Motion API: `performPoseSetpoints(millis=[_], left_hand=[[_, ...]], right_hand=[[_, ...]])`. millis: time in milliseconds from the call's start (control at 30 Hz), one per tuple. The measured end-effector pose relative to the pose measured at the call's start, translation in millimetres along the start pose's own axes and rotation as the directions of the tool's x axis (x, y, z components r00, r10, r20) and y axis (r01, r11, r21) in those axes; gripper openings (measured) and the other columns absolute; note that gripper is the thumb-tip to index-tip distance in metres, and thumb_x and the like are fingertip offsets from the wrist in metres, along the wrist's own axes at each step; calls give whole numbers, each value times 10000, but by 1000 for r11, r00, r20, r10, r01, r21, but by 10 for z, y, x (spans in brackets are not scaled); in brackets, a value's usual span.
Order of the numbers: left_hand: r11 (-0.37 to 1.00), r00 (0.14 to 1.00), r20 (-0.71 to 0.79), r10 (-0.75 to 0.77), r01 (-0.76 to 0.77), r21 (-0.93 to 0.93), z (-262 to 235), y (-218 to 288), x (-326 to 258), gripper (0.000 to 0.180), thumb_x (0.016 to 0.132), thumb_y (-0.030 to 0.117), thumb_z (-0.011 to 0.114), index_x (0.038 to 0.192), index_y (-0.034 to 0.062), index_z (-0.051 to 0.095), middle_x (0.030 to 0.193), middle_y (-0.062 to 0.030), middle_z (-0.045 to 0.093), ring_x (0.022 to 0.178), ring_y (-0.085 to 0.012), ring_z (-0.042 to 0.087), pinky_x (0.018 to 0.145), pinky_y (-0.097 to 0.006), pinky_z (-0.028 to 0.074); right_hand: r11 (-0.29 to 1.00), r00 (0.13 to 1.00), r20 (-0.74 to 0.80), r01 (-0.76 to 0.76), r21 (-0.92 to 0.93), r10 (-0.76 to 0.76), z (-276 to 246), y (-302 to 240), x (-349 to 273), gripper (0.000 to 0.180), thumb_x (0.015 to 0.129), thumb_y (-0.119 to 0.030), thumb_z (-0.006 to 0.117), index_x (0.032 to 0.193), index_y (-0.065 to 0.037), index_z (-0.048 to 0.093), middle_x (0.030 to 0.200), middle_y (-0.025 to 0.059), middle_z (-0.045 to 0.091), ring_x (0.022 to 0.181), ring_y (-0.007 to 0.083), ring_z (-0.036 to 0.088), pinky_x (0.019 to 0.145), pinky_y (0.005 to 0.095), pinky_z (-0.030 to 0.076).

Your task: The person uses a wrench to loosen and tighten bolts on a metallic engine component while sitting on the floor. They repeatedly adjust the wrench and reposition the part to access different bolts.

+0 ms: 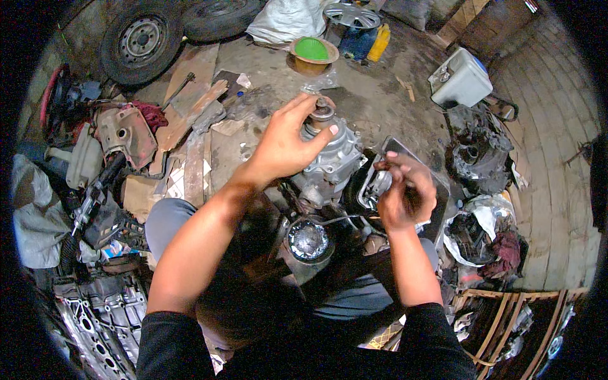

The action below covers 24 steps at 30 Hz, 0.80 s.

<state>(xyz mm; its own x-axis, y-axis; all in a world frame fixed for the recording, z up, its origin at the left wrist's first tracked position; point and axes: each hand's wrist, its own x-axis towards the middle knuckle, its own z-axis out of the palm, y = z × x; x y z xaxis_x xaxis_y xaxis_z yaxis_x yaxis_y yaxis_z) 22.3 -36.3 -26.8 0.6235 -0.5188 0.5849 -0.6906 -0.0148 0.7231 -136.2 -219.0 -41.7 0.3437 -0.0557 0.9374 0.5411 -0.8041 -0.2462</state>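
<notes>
A grey cast-metal gearbox housing [332,155] stands upright before me, with a round flanged shaft end [323,109] on top. My left hand [288,139] grips its upper part, the thumb on the near right side and the fingers along the far left. Right of the housing, my right hand [410,193] is closed with curled, darkened fingers, slightly blurred; what they hold cannot be made out. Beside those fingers is a shiny metal part [378,183] by a flat tray-like piece [405,149]. Between my knees sits a round container [308,239] with shiny contents; a thin rod extends from its rim toward the right.
Wheels with tyres [140,39] lean at the back left. A brown basin [313,50] with a green bowl stands far ahead. A white box [460,77] and a dirty engine part [478,149] lie right. Cardboard and wood scraps [190,117] litter the left; an engine block [101,316] lies nearer.
</notes>
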Motion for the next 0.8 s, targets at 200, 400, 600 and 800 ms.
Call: performPoseSetpoints(millis=[200, 400, 600, 800], left_hand=[[996, 994, -67, 83, -83, 12, 14, -14, -17, 345, 835, 151, 754, 1107, -33, 648, 1037, -204, 658, 971, -379, 665, 870, -403, 526], [996, 993, -76, 86, -86, 5, 36, -3, -2, 345, 835, 145, 752, 1103, -43, 644, 1040, -204, 658, 972, -378, 666, 870, -405, 527], [997, 996, -68, 65, -67, -28, 8, -14, -5, 339, 834, 144, 754, 1106, -32, 654, 1040, -201, 664, 979, -371, 669, 876, -404, 528], [1000, 1000, -7, 2, -2, -20, 19, 14, 6, 359, 867, 190, 757, 1166, 6, 679, 1112, -182, 688, 1072, -327, 669, 960, -392, 504]], right_hand=[[992, 997, 58, 50, -118, -43, 56, -184, 25, 333, 691, 62, 840, 983, -36, 713, 971, 192, 747, 797, 285, 746, 680, 346, 609], [984, 991, 126, 64, -165, -43, 50, -204, -64, 338, 680, 16, 860, 987, -64, 745, 988, 170, 751, 794, 275, 744, 664, 343, 607], [975, 957, 291, 82, -208, -19, 65, -303, -66, 319, 748, 24, 799, 1042, -44, 697, 1035, 177, 736, 886, 289, 742, 754, 360, 601], [945, 950, -9, -309, 106, 312, 158, -8, -223, 162, 1083, -152, 469, 1160, -21, 415, 1000, 180, 587, 797, 260, 661, 707, 381, 587]])
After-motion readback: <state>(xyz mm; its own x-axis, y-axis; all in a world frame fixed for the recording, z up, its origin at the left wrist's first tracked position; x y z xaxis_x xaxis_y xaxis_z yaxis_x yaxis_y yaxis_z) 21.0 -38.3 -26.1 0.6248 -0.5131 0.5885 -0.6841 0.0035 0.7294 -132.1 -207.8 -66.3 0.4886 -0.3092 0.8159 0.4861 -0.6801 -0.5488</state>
